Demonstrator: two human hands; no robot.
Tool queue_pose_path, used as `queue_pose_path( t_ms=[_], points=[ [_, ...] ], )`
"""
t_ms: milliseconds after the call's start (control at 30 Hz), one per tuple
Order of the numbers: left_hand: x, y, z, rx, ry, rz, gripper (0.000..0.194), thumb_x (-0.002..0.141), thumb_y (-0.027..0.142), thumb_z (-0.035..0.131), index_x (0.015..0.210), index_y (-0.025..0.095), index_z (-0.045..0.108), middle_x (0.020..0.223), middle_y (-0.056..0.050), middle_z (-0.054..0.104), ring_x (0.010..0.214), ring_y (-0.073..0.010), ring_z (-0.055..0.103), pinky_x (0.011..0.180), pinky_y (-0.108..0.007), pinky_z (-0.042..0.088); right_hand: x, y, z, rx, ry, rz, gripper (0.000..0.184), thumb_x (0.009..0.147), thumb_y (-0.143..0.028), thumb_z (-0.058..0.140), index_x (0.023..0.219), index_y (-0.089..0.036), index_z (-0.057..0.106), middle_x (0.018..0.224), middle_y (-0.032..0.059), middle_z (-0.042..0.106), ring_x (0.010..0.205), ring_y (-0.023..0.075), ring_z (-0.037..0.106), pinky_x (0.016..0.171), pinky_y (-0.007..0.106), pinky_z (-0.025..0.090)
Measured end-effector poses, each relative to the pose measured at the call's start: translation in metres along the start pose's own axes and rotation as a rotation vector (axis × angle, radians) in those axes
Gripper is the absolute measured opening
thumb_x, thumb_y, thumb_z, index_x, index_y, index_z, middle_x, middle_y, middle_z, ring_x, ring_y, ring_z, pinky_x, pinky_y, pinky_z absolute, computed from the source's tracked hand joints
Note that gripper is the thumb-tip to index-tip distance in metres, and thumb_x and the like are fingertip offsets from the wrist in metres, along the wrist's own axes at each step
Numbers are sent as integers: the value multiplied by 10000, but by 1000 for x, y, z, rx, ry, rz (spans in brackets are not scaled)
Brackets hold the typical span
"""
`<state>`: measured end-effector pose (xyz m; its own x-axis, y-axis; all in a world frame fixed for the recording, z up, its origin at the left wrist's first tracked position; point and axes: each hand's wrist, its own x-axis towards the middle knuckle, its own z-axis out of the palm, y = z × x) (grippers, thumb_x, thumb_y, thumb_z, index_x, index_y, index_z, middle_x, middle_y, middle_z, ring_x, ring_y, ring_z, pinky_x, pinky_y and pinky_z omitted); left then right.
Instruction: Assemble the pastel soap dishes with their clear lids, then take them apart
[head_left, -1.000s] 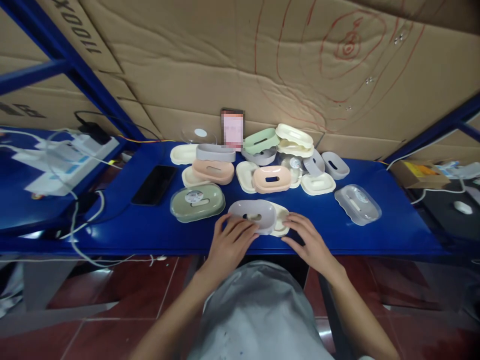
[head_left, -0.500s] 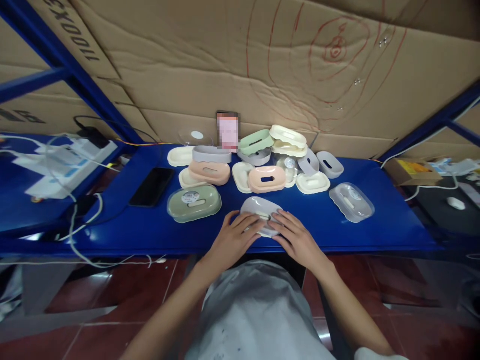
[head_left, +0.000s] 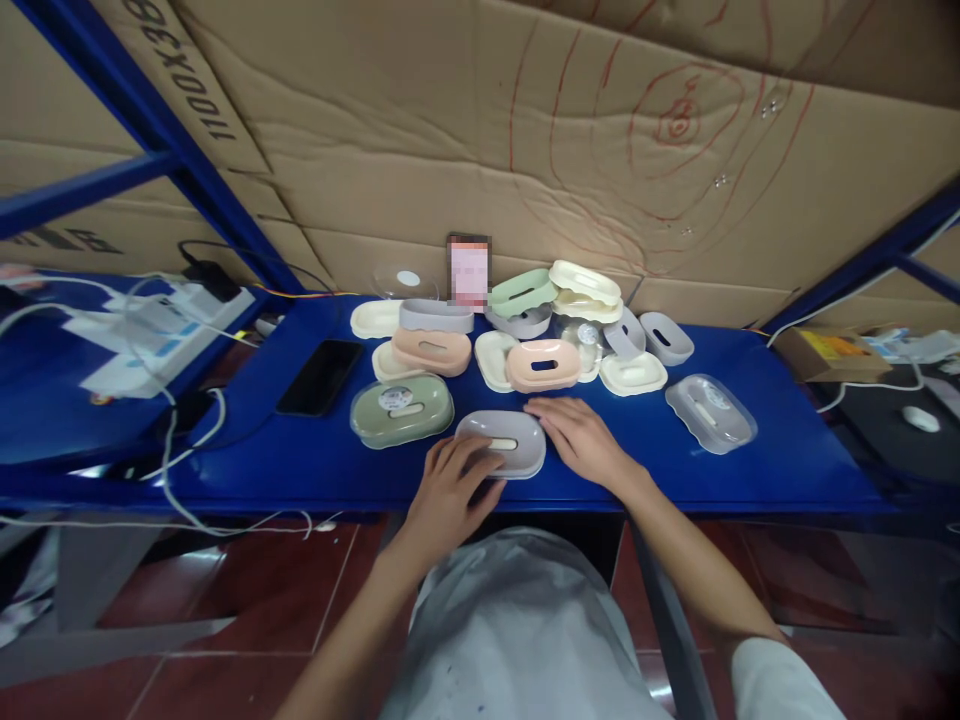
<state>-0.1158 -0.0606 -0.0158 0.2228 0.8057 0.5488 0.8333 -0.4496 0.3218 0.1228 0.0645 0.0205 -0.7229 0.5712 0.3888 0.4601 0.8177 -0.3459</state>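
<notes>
A grey soap dish (head_left: pixel 521 440) lies on the table in front of me, with a white strip showing through its slot. My left hand (head_left: pixel 454 485) grips its left end, fingers over the rim and thumb along the near side. Just off the dish's right end is my right hand (head_left: pixel 581 440), its fingers stretched out and nothing visible in them. To the left sits a green soap dish (head_left: pixel 412 405) under a clear cover with a round label. Another clear-covered grey soap dish (head_left: pixel 709 415) stands further right.
Behind are peach (head_left: pixel 544 365), cream (head_left: pixel 634 372), grey and green dish parts, some stacked. A black phone (head_left: pixel 319 377) lies at left; a lit phone (head_left: pixel 469 272) leans on the cardboard wall (head_left: pixel 375 150). Cables and power strips (head_left: pixel 172 340) crowd the far left.
My right hand has come off the grey soap dish and sits beside it. The dish has turned nearly level and shifted slightly left, with my left hand at its left end. The view has shifted a little.
</notes>
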Motion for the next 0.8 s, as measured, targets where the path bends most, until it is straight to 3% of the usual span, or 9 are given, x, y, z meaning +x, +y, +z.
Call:
queue_pose_path(
  t_ms=[67,167,267,333,433,633,733,800],
  points=[
    [-2,-2,-1,-22,-13,-17,147,1022,238,643,1155,224,704,1260,-106,715,1237,-275,645,1095,-496,478,12,12,-9,-99,67,48,455,1045,-126,432,1409,-261,669,1401,57,724,1291,233,661,1086,423,534],
    [-4,-3,-2,-42,-21,-30,160,1017,221,630,1161,232,699,1262,-92,721,1236,-265,653,1116,-496,462,17,44,-30,-224,184,193,482,1006,-113,414,1428,-174,640,1439,153,680,1347,332,605,1115,542,480],
    [-3,-2,-2,-80,-33,-20,239,1007,196,620,1235,239,681,1289,-84,723,1230,-249,665,1130,-479,451,17,85,-44,-419,264,436,546,1019,-308,531,1528,-109,528,1583,253,525,1429,442,505,1122,651,430],
    [-2,-1,-2,-99,-45,-7,281,1005,186,613,1274,244,668,1303,-79,725,1219,-240,675,1123,-464,453,19,107,-44,-525,254,515,613,1000,-404,596,1539,-125,514,1626,248,476,1473,447,455,1152,640,407],
    [-2,0,-1,-101,-43,9,247,1012,181,603,1237,244,681,1307,-77,729,1216,-239,680,1109,-453,455,23,124,-36,-552,238,481,584,1012,-412,581,1521,-130,529,1621,233,486,1507,415,420,1204,613,353],
    [-3,0,0,-99,-39,9,216,1021,192,606,1212,242,694,1308,-76,736,1225,-238,683,1111,-453,459,17,131,-39,-459,348,542,498,1008,-242,487,1492,-138,540,1398,212,660,1310,366,587,1088,550,461],
    [-2,0,0,-84,-51,-5,224,1015,188,614,1213,247,700,1318,-79,736,1229,-245,685,1116,-462,462,8,128,-42,-522,372,485,413,1010,-192,435,1362,-170,651,1462,209,600,1364,364,534,1099,553,441],
    [-2,0,0,-75,-50,-5,227,1012,184,616,1213,247,702,1319,-81,737,1227,-247,689,1117,-463,464,6,125,-37,-552,321,414,364,1027,-274,495,1324,-194,690,1557,199,522,1445,376,459,1151,576,390]
  ],
)
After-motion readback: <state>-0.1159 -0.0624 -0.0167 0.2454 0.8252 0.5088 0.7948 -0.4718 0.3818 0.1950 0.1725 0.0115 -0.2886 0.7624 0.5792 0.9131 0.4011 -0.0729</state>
